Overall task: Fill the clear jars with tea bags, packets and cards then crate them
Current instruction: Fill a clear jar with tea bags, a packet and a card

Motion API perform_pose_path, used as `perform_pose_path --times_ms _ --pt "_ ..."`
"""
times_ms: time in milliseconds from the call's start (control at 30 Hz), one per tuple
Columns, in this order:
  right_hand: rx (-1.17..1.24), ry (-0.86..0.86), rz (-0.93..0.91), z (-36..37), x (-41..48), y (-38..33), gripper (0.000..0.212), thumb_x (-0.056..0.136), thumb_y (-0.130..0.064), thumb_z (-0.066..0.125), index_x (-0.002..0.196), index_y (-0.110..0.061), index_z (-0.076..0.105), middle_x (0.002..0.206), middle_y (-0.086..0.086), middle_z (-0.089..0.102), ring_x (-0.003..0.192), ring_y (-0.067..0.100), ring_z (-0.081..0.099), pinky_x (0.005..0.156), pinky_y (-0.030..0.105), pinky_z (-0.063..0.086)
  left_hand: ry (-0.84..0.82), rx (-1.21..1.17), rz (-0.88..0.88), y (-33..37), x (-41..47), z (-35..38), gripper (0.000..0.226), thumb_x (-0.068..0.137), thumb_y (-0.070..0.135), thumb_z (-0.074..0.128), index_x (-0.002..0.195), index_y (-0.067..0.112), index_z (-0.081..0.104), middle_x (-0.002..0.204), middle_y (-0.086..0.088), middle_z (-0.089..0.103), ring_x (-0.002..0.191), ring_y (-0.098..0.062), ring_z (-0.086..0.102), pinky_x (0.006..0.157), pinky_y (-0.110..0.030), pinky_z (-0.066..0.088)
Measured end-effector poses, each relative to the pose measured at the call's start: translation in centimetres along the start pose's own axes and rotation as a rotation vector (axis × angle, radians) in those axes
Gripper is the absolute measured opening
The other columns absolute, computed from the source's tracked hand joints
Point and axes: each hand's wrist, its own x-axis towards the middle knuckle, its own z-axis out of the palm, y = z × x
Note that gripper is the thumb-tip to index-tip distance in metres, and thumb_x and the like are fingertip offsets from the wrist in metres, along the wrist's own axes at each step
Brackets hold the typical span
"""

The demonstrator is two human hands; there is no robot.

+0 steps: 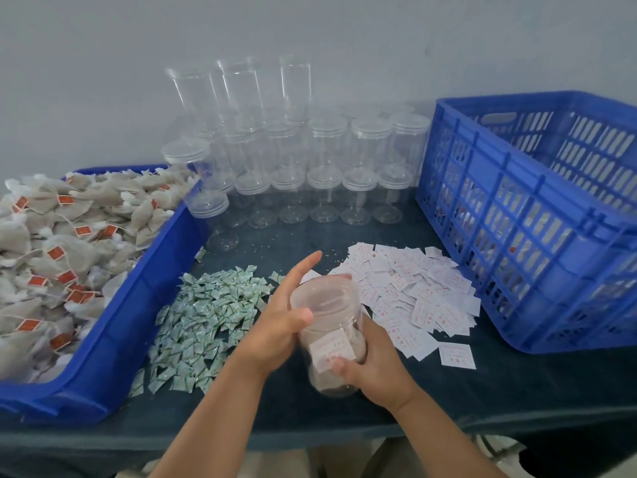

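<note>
Close to the worktop's (517, 384) near edge, the right hand (375, 367) wraps around the lower body of a clear jar (331, 326), with its thumb across the front. The jar tilts, its top leaning away from the person. Brownish tea bags and a white card (331, 346) show through its wall. I cannot tell whether its base touches the worktop. The left hand (282, 312) lies against the lid (324, 294), fingers straight and apart and the thumb pressed to the rim. It looks like the lid is being spun tight.

The risk lies there. A flat palm has little purchase on smooth plastic, so the lid could seat crooked or stay loose and come off once the jar is crated. The tilted jar could also slip through the right hand's grasp.

Just beyond the hands lie two loose heaps: green-and-white packets (206, 312) toward the left and white cards (413, 291) toward the right. A careless sweep on the way to the crate (517, 236) at the right edge would scatter the cards. Along the left edge, a blue tray (138, 305) is piled with tea bags (51, 236). Empty jars (327, 188) crowd the far edge, some stacked against the wall, and look easy to topple.
</note>
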Motion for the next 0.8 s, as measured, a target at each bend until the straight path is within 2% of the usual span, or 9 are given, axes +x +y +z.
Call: perform_pose_path --times_ms 100,167,300,400,500,567,633,700,800 --pt "-0.048 0.086 0.005 -0.2 0.0 0.4 0.066 0.079 -0.045 0.079 0.135 -0.014 0.062 0.125 0.000 0.075 0.121 0.026 0.070 0.098 0.053 0.059 0.380 -0.029 0.020 -1.6 0.3 -0.1 0.054 0.082 0.041 0.080 0.127 0.015 0.067 0.126 -0.012 0.073 0.121 -0.039 0.066 0.084 -0.035 0.061" --pt "-0.121 0.057 0.020 0.2 0.1 0.2 0.063 0.078 -0.043 0.083 0.131 -0.015 0.066 0.121 -0.004 0.077 0.119 0.021 0.072 0.096 0.051 0.060 0.486 0.073 0.003 -2.7 -0.4 0.1 0.030 0.095 0.045 0.065 0.115 0.024 0.076 0.118 -0.004 0.077 0.115 -0.031 0.071 0.083 -0.031 0.059" --pt "-0.248 0.029 0.013 0.9 0.6 -0.3 0.065 0.077 -0.041 0.093 0.134 -0.034 0.062 0.124 -0.015 0.075 0.119 0.010 0.071 0.098 0.033 0.058 0.479 -0.049 0.112 -2.6 -1.9 1.8 0.057 0.092 0.067 0.062 0.135 0.029 0.066 0.135 -0.003 0.070 0.124 -0.023 0.067 0.094 -0.035 0.059" --pt "-0.261 0.025 -0.009 1.1 0.7 -0.7 0.072 0.080 -0.049 0.093 0.142 -0.042 0.055 0.131 -0.019 0.071 0.124 0.006 0.068 0.096 0.020 0.056 0.456 0.185 0.270 -2.1 -2.6 2.9 0.069 0.082 0.069 0.077 0.142 0.040 0.057 0.141 0.007 0.063 0.131 -0.017 0.062 0.101 -0.033 0.057" --pt "-0.315 0.042 -0.006 1.4 0.6 -1.4 0.063 0.080 -0.054 0.089 0.133 -0.052 0.055 0.123 -0.026 0.071 0.115 -0.001 0.069 0.087 0.010 0.053 0.506 0.509 0.365 -1.1 -2.8 3.2 0.075 0.083 0.056 0.078 0.150 0.043 0.048 0.157 0.013 0.044 0.148 -0.020 0.043 0.113 -0.046 0.047" --pt "-0.367 0.038 -0.015 1.5 0.7 -1.5 0.048 0.077 -0.048 0.088 0.116 -0.049 0.060 0.106 -0.027 0.072 0.098 0.000 0.072 0.073 0.011 0.052 0.471 0.814 0.471 0.0 -2.7 3.0 0.078 0.082 0.057 0.076 0.153 0.046 0.044 0.165 0.012 0.032 0.155 -0.017 0.031 0.117 -0.039 0.038" --pt "-0.388 0.016 -0.013 1.5 0.8 -1.4 0.045 0.075 -0.047 0.090 0.108 -0.043 0.059 0.093 -0.022 0.072 0.086 0.006 0.073 0.065 0.014 0.050 0.350 1.117 0.393 1.6 -2.1 2.9 0.084 0.080 0.074 0.069 0.155 0.054 0.036 0.167 0.019 0.029 0.154 -0.005 0.026 0.115 -0.031 0.033" --pt "-0.379 -0.004 -0.006 1.5 0.7 -1.2 0.055 0.074 -0.054 0.092 0.115 -0.039 0.060 0.098 -0.020 0.075 0.091 0.008 0.075 0.071 0.023 0.058 0.225 1.322 0.275 2.5 -1.5 2.8 0.082 0.082 0.084 0.057 0.155 0.057 0.031 0.153 0.027 0.046 0.141 0.004 0.037 0.109 -0.027 0.038" --pt "-0.389 0.014 -0.007 1.5 0.4 -1.3 0.070 0.071 -0.070 0.090 0.126 -0.041 0.059 0.116 -0.023 0.073 0.109 0.006 0.072 0.087 0.029 0.062 0.221 1.339 0.248 3.1 -1.4 2.3 0.064 0.085 0.079 0.054 0.143 0.051 0.056 0.130 0.030 0.059 0.123 0.005 0.050 0.098 -0.022 0.042"
